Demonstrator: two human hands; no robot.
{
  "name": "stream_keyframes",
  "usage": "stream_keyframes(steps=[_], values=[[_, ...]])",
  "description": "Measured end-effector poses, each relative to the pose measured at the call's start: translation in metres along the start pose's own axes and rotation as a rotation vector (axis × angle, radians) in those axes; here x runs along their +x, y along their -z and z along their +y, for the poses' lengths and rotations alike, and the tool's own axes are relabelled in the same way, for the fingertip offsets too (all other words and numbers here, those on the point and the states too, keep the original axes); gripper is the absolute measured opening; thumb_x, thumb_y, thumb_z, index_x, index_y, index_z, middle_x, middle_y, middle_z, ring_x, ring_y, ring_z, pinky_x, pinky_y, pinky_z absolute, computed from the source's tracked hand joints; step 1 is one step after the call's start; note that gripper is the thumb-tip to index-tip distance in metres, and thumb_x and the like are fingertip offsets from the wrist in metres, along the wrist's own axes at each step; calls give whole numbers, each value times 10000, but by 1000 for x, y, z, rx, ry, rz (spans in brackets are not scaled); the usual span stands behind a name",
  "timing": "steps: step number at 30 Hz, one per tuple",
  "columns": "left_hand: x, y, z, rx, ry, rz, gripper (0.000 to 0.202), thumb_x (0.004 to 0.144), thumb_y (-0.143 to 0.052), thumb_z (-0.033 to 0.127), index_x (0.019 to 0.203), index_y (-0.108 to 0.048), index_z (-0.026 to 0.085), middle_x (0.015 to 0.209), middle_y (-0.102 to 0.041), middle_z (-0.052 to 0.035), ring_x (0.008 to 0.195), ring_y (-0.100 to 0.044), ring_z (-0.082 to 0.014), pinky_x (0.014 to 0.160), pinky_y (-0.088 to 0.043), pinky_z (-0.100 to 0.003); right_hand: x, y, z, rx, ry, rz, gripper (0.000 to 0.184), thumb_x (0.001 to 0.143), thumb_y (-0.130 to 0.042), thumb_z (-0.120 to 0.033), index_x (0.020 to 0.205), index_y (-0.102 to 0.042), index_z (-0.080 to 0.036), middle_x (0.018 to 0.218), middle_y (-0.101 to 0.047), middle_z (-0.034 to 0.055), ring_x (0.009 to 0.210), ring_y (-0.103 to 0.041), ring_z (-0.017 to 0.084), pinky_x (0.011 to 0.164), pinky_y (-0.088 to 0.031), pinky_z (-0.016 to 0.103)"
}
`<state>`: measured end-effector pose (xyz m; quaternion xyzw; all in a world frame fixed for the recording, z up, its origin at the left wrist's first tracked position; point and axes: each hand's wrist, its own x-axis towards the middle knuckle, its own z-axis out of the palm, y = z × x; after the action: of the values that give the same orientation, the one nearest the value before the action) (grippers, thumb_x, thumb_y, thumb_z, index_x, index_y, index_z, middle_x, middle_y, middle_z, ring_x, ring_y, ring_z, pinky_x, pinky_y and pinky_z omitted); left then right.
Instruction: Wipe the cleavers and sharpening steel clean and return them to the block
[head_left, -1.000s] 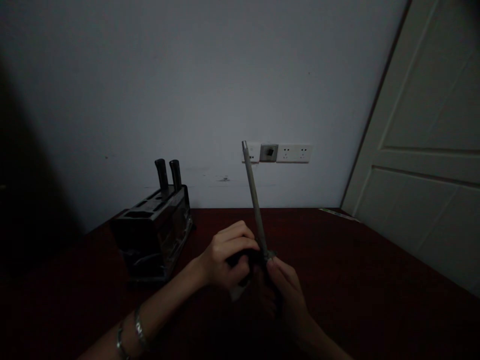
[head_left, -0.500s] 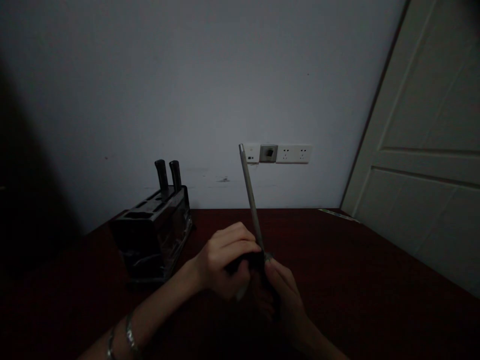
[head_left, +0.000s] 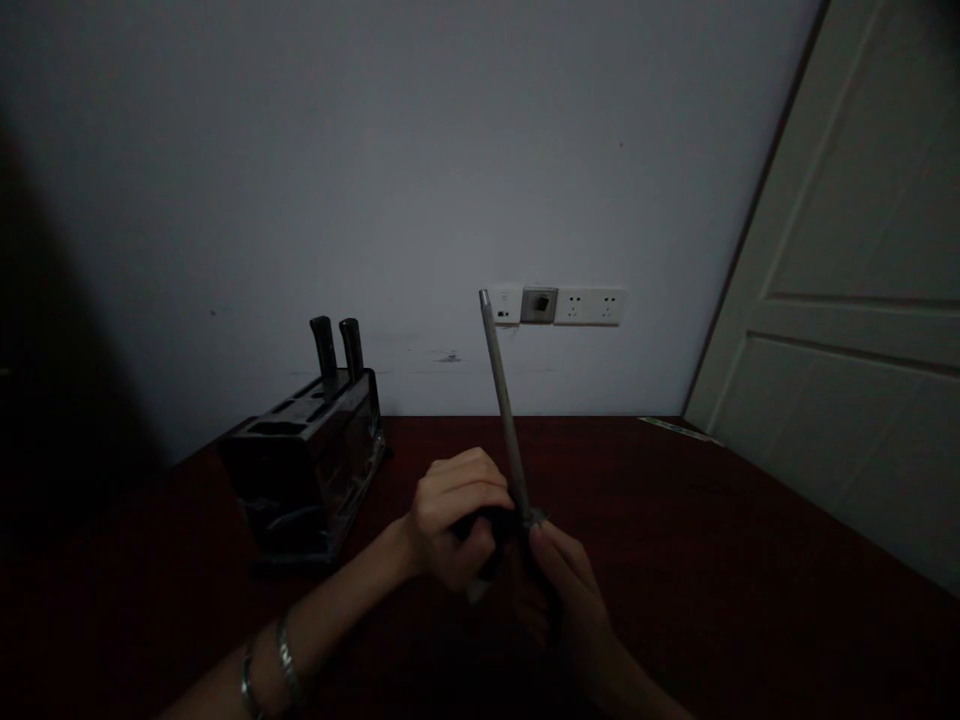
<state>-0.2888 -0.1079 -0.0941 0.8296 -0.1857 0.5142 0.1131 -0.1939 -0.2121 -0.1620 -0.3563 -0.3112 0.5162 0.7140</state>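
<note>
A grey sharpening steel (head_left: 501,395) stands nearly upright before me, its tip leaning a little left. My right hand (head_left: 574,590) is closed around its dark handle, with the thumb up near the guard. My left hand (head_left: 461,515) is curled around a black thing (head_left: 480,520) close to the foot of the rod. What this black thing is cannot be made out in the dim light; a small pale bit shows below the left thumb. Left of the hands a black knife block (head_left: 277,485) sits on the table, two black-handled knives (head_left: 324,345) standing in its far slots.
The dark red table (head_left: 750,540) runs back to a grey-white wall with a row of sockets and a switch (head_left: 538,305). A thin printed strip (head_left: 679,431) lies at the far right edge. A pale panelled door (head_left: 840,400) borders the right side.
My left hand has shifted slightly, and its forearm with the two bracelets has moved a little right and up. The sharpening steel and my right hand stay almost in place.
</note>
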Motion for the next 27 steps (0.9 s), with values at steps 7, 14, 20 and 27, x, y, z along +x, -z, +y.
stream_keyframes(steps=[7,14,20,27], values=[[6,17,-5,85,57,47,219,683,-424,92,794,-613,99,679,-603,-103,631,-544,-172,556,-448,-326,1,-3,-5,24,-55,-114,330,748,-605,-471,771,-440,-186,457,-370,-109,338,-237,4,308,-217,114],[4,28,-12,107,135,152,206,716,-435,112,811,-617,110,716,-597,-82,668,-543,-167,587,-453,-339,6,-1,0,-28,-57,-135,339,759,-588,-474,748,-360,-224,427,-343,-135,303,-217,11,269,-206,105],[4,26,-11,98,133,132,199,712,-438,103,802,-616,100,713,-596,-86,663,-540,-165,576,-450,-336,8,0,-4,-206,89,-101,335,759,-586,-474,745,-406,-192,419,-426,-113,278,-286,11,264,-233,112],[3,28,-13,136,133,119,199,706,-443,93,820,-606,103,732,-594,-84,685,-540,-167,599,-454,-342,8,-3,-15,-367,173,-66,363,761,-563,-499,664,-461,-164,453,-523,-35,359,-428,58,334,-279,159]])
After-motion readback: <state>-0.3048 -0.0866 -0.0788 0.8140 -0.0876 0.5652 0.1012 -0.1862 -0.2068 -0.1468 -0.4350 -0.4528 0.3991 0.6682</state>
